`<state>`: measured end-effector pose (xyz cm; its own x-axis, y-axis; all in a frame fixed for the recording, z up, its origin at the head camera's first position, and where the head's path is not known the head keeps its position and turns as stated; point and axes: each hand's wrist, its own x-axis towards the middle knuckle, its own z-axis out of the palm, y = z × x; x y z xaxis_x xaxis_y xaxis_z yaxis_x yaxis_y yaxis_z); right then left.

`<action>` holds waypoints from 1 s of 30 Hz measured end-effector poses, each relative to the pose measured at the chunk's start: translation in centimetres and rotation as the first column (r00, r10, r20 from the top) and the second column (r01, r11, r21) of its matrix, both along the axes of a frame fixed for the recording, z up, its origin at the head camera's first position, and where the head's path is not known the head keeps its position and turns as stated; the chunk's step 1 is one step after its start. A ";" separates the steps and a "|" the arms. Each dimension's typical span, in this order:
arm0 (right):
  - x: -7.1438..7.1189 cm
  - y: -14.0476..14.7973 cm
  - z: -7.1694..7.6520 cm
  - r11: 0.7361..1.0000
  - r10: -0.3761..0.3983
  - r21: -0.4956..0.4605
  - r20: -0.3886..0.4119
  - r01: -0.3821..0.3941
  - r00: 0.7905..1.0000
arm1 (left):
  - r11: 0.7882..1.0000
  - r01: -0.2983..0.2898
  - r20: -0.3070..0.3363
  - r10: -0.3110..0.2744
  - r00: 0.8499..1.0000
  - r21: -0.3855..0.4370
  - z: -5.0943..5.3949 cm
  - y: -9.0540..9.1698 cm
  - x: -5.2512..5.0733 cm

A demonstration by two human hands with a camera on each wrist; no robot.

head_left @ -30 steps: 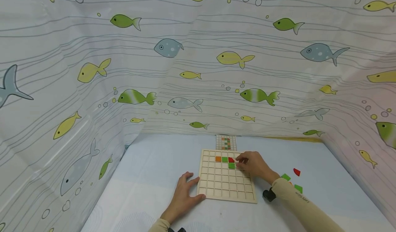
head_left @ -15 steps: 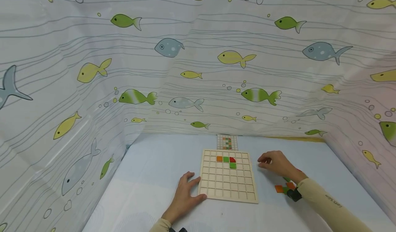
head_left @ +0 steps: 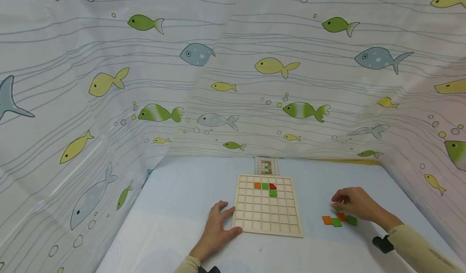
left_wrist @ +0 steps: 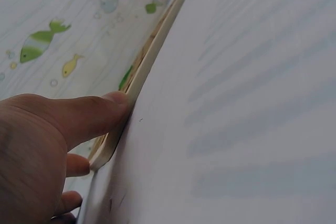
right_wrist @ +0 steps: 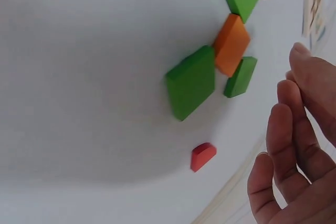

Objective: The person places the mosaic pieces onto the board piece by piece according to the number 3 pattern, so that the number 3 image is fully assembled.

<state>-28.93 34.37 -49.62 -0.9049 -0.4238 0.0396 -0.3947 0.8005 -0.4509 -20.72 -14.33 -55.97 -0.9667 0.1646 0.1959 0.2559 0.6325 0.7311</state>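
My left hand (head_left: 216, 230) touches the near left corner of a pale wooden grid board (head_left: 251, 214), thumb at the front edge and fingers along the left side. In the left wrist view the thumb (left_wrist: 100, 114) rests against the board's rim. An orange square (head_left: 257, 185), a green square (head_left: 265, 186), a red quarter-round tile (head_left: 272, 186) and another green square (head_left: 273, 193) lie in the grid. Over several loose tiles hovers my right hand (head_left: 358, 204), fingers loosely bent, with nothing seen held. Green (right_wrist: 191, 83), orange (right_wrist: 232, 45) and red (right_wrist: 203, 156) pieces lie nearby.
Behind the board lies a card (head_left: 266, 167) printed with a coloured grid pattern. A fish-printed sheet (head_left: 233, 95) walls the back and both sides of the white tabletop (head_left: 189, 192). The loose tiles are to the right of the board.
My right hand has drawn away from the board and moved right, to the loose tiles. The red and green tiles stay in the grid. My left hand keeps its place.
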 end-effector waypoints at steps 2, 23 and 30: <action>0.5 0.5 -0.1 1.000 0.005 -0.003 -0.008 -0.006 1.000 | 1.000 -0.001 -0.001 0.001 1.000 0.001 0.1 0.0 0.0; 2.9 1.8 -2.1 0.998 -0.060 0.038 0.024 0.059 0.998 | 1.000 -0.001 0.001 0.001 1.000 0.009 0.3 0.1 0.2; 3.1 1.5 -2.1 0.997 -0.072 0.032 0.022 0.071 0.997 | 1.000 -0.003 -0.005 0.003 1.000 0.005 0.2 0.1 0.2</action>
